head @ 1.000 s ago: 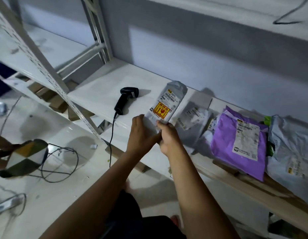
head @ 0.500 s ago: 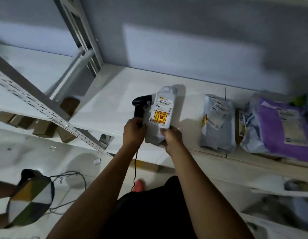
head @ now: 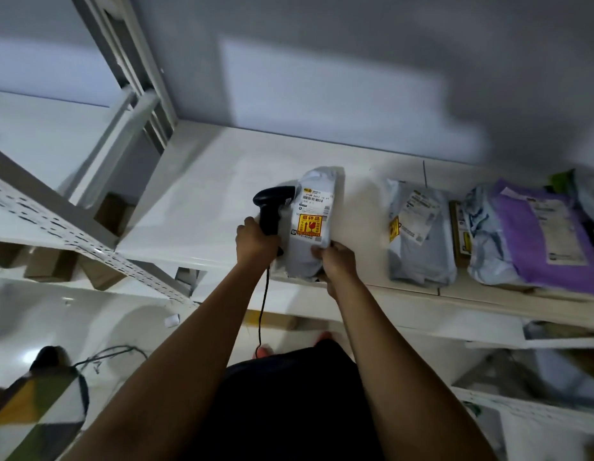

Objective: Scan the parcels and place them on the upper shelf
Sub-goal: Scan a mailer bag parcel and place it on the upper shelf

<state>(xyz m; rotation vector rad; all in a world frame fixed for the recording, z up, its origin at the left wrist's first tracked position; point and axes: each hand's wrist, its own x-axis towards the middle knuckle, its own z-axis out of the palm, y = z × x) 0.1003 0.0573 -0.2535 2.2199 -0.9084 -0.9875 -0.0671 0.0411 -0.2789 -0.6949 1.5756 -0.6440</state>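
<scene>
L hand (head: 255,241) gripping black scanner (head: 272,207) handle, head aimed at grey parcel (head: 313,224). R hand (head: 335,261) pinches parcel's near end, resting on white shelf (head: 205,194). 3 more parcels (head: 422,234) right.

Grey parcel (head: 310,227) label-up on white shelf (head: 202,194), black scanner (head: 270,207) beside

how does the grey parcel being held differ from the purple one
The grey parcel is narrow; the purple parcel is wider and flatter. The right hand grips the grey parcel's near end beside the scanner; the purple parcel lies untouched on the shelf. The grey parcel bears a yellow sticker; none shows on the purple parcel. Both show white labels.
</scene>
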